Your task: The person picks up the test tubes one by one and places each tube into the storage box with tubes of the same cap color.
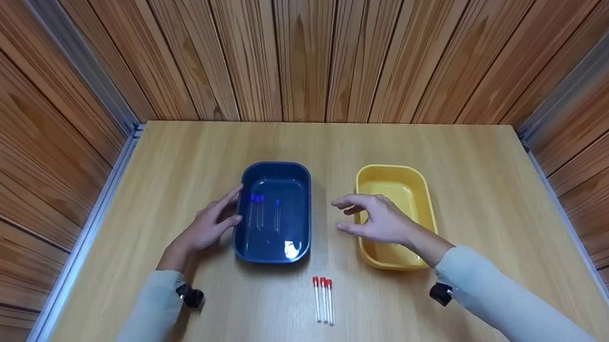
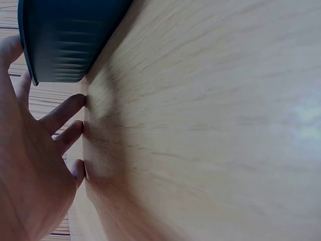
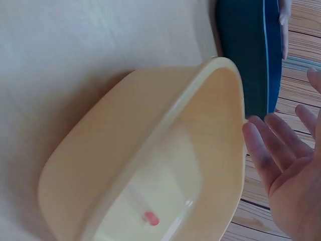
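Observation:
My left hand (image 1: 210,225) is at the left side of a blue plastic tray (image 1: 270,258), thumb and forefinger touching its rim. In the left wrist view, the other fingers of the left hand (image 2: 37,150) stretch down toward the tabletop. Inside the blue tray lie blue-capped tubes (image 1: 277,215). Over the left edge of a yellow tray (image 1: 397,170) hovers my right hand (image 1: 379,217), fingers spread and holding nothing. The right wrist view shows a red-capped tube (image 3: 150,218) in the yellow tray. Several red-capped clear tubes (image 1: 324,301) lie side by side in front, between the trays.
The trays stand apart on a light wooden table (image 1: 202,152). Wood-plank walls (image 1: 309,46) with metal corner rails (image 1: 83,224) enclose it at the back and both sides. A small black device is strapped on each wrist.

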The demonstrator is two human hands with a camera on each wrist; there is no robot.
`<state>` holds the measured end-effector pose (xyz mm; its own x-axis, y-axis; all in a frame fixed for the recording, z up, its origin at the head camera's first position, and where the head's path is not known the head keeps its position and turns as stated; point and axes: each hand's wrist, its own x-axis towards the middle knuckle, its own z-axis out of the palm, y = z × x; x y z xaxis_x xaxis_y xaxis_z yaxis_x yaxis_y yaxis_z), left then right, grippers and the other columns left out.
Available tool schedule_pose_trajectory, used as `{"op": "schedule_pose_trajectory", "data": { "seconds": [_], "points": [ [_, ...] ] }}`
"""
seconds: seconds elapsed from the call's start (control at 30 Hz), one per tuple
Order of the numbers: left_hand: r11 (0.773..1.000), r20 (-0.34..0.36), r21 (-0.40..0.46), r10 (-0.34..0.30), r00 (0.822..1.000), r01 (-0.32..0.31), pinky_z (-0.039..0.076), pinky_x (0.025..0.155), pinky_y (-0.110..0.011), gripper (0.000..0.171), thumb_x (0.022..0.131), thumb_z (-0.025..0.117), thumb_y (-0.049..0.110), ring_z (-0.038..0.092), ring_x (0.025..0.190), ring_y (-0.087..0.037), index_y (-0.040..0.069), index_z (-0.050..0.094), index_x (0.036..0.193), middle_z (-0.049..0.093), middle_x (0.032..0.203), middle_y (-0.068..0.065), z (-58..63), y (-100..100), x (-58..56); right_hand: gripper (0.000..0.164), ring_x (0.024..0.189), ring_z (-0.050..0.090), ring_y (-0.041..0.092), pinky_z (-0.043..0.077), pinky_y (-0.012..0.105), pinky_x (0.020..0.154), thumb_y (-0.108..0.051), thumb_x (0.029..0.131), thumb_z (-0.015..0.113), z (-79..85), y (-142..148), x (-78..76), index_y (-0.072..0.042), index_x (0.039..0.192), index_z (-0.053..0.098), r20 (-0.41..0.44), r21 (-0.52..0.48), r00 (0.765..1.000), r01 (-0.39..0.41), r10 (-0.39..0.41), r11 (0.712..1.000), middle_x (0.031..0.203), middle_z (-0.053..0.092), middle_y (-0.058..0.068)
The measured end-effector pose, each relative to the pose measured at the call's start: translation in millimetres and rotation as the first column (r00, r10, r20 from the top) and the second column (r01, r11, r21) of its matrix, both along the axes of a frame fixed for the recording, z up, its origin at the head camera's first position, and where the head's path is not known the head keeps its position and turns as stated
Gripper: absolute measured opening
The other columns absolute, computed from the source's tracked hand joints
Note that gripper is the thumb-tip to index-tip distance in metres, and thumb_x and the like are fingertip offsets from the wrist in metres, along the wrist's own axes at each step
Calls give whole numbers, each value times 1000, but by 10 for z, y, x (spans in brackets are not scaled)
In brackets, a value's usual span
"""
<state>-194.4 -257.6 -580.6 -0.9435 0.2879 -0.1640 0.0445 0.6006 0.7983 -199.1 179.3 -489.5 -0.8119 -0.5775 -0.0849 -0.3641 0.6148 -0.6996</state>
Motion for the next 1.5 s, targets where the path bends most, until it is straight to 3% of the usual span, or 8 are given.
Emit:
{"op": "schedule_pose_trajectory", "data": {
  "seconds": [0.17,0.33,0.53,0.77,1.17,1.5],
  "points": [
    [1000,-3,7,-4,1000,4,2,135,-84,74,117,58,42,27,174,-47,44,19,180,38,186,-10,-2,-4,-11,50,138,71,37,66,56,105,-31,104,82,-21,95,38,-14,150,71,-74,-3,997,16,-16,1000,151,75,11],
    [1000,-11,5,-8,1000,8,5,135,-84,75,117,58,43,26,174,-47,45,18,180,37,186,-8,-8,-9,-23,47,140,72,37,61,60,114,-27,103,83,-66,186,59,-16,147,73,-175,-49,984,31,-39,998,149,77,8],
    [1000,-21,-5,-18,1000,18,9,135,-84,74,117,58,43,28,174,-47,45,19,180,37,186,-7,-13,-24,-25,46,144,71,34,55,61,122,-20,101,86,-148,341,58,-13,145,74,-299,-74,954,-11,-12,997,150,77,9],
    [1000,-14,-2,-23,1000,23,17,136,-82,75,117,60,42,29,175,-45,47,18,180,38,186,-5,5,-31,-22,41,145,67,47,49,69,123,-9,99,82,-247,548,51,-3,139,77,-407,-119,913,-32,-20,992,148,76,20],
    [1000,-44,1,-20,999,20,6,134,-85,75,117,60,41,29,174,-47,41,21,181,41,184,-10,-16,-29,-13,42,149,64,48,43,76,124,-8,95,85,-273,894,80,-10,137,79,-425,-87,898,91,-119,992,152,74,17],
    [1000,-14,4,-19,1000,19,8,136,-84,75,117,59,43,26,176,-45,46,19,180,37,186,-7,-2,-32,-18,43,153,58,49,41,79,125,-14,98,85,-248,1104,79,-10,140,78,-379,-51,912,148,-156,988,160,68,19]
  ]
}}
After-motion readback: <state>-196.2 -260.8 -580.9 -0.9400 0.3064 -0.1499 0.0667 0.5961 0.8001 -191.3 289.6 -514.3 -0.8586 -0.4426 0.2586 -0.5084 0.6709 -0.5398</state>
